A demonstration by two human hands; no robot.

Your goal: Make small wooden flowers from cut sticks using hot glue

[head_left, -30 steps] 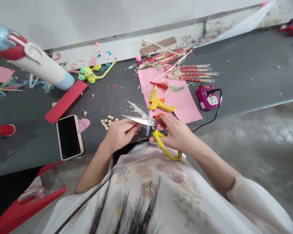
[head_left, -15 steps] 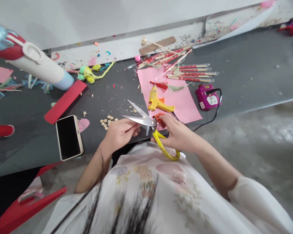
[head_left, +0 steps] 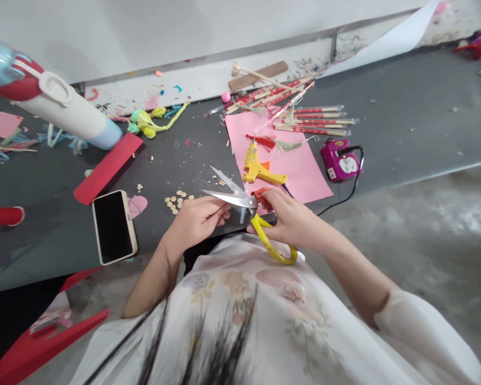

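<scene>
My right hand (head_left: 288, 216) grips a pair of scissors (head_left: 238, 200) by its orange and yellow handles. The blades are spread apart and point left, over my left hand (head_left: 202, 222). My left fingers are pinched together beneath the lower blade; what they hold, if anything, is too small or hidden to name. Small flower-shaped pale pieces (head_left: 176, 202) lie on the table just left of that hand. Beyond the blades, a yellow glue gun (head_left: 256, 166) rests on a pink paper sheet (head_left: 304, 171).
Around lie a phone (head_left: 113, 227), a red paper strip (head_left: 108, 168), a bottle (head_left: 76, 109), wrapped sticks (head_left: 312, 120), a red tassel (head_left: 264, 141) and a purple box (head_left: 342, 160) with a cord. A red chair (head_left: 52, 347) stands at lower left.
Both hands and the scissors stay almost exactly where they were, blades still apart. The white sheet at the upper right edge has shifted and hangs differently.
</scene>
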